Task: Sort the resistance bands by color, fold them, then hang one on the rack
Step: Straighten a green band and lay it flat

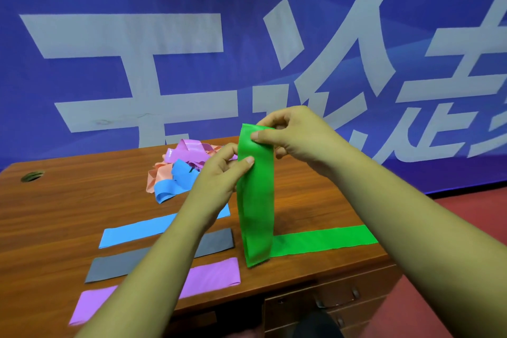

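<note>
Head view: the left hand (219, 175) pinches the green band (256, 200) at its edge and the right hand (296, 137) pinches its top fold, above the desk (55, 200). The band's tail lies flat on the wood. Thin, glossy and ribbon-like, it could slip from either pinch and skew the fold. The pile (178, 167) waits behind.
</note>
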`<state>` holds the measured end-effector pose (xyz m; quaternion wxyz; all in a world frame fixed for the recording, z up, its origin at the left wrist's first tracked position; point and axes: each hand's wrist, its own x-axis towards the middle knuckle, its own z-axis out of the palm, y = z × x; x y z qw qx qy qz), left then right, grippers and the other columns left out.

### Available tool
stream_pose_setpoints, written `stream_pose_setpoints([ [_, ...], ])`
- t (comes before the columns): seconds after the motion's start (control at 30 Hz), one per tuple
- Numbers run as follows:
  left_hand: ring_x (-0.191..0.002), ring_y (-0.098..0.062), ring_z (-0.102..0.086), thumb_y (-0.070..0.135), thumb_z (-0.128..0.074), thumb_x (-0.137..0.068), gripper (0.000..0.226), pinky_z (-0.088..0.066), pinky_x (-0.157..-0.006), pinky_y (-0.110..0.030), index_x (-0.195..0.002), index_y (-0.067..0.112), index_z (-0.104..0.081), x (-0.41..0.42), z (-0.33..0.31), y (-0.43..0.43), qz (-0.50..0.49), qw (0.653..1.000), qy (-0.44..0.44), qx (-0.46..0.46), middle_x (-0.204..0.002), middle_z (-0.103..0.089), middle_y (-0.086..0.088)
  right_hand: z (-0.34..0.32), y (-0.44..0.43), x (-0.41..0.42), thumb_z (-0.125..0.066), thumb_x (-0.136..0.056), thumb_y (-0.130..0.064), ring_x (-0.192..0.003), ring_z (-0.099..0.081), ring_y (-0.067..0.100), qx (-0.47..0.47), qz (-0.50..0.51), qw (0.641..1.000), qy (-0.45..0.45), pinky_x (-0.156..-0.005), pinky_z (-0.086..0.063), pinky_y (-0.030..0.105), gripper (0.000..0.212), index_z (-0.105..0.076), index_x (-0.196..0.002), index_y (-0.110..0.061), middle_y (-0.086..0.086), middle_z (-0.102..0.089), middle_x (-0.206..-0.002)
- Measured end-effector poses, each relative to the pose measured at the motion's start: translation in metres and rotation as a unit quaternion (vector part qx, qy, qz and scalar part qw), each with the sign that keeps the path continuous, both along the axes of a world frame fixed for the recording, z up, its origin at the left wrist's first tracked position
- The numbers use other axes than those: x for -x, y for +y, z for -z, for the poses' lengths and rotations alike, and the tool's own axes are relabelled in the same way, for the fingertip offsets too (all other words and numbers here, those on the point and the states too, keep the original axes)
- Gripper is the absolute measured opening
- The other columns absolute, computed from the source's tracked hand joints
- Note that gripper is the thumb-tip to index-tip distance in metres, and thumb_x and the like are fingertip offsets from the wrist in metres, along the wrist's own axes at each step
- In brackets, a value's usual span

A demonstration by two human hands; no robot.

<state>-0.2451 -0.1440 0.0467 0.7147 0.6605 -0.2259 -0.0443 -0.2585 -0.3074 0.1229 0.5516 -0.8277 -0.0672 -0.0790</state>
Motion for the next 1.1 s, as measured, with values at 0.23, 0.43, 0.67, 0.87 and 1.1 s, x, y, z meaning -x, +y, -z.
stream_pose_setpoints([
  [0.23, -0.061, -0.025, -0.067, 0.012, -0.069, -0.078, 0.022, -0.060, -0.065, -0.037, -0.096, 0.005, -0.058, 0.013, 0.022, -0.016, 0.102, 0.986, 0.128, -0.019, -0.067, -0.067, -0.012, -0.001, -0.015, -0.017, -0.071, -0.086, -0.013, -0.075, -0.064, 0.017, -0.038, 0.091, 0.995, -0.017, -0.062, -0.054, 0.031, 0.009, -0.068, -0.080, -0.007, 0.010, -0.067, -0.081],
  [0.43, -0.075, -0.027, -0.072, 0.014, -0.069, -0.079, 0.020, -0.057, -0.061, -0.029, -0.096, 0.004, -0.069, 0.016, 0.040, -0.016, 0.147, 0.973, 0.169, -0.059, -0.086, -0.073, -0.015, 0.008, -0.037, -0.026, -0.067, -0.088, -0.010, -0.079, -0.066, 0.023, -0.074, 0.139, 0.987, -0.016, -0.076, -0.058, 0.045, 0.010, -0.066, -0.085, 0.000, 0.015, -0.067, -0.084],
  [0.67, -0.068, -0.030, -0.070, 0.028, -0.070, -0.084, 0.019, -0.054, -0.072, -0.036, -0.086, 0.010, -0.070, 0.009, 0.059, -0.009, 0.149, 0.960, 0.215, -0.099, -0.073, -0.069, -0.020, 0.050, -0.070, -0.031, -0.065, -0.090, -0.013, -0.071, -0.062, 0.021, -0.069, 0.215, 0.974, 0.015, -0.057, -0.051, 0.030, 0.013, -0.064, -0.080, -0.005, 0.014, -0.066, -0.083],
  [0.87, -0.063, -0.024, -0.066, 0.005, -0.064, -0.089, 0.021, -0.057, -0.062, -0.032, -0.108, -0.002, -0.060, 0.010, 0.069, 0.001, 0.193, 0.933, 0.270, -0.141, -0.073, -0.066, -0.016, 0.101, -0.104, -0.029, -0.065, -0.092, -0.013, -0.064, -0.062, 0.018, -0.089, 0.294, 0.950, 0.048, -0.052, -0.051, 0.027, 0.014, -0.068, -0.092, 0.001, 0.012, -0.066, -0.083],
  [1.1, -0.054, -0.018, -0.062, 0.004, -0.062, -0.090, 0.021, -0.045, -0.044, -0.017, -0.106, -0.009, -0.060, -0.001, 0.085, 0.018, 0.138, 0.933, 0.266, -0.200, -0.078, -0.067, -0.017, 0.163, -0.144, -0.004, -0.065, -0.091, -0.012, -0.057, -0.058, 0.021, -0.081, 0.374, 0.919, 0.098, -0.061, -0.052, 0.037, 0.019, -0.061, -0.072, -0.010, 0.011, -0.064, -0.076],
])
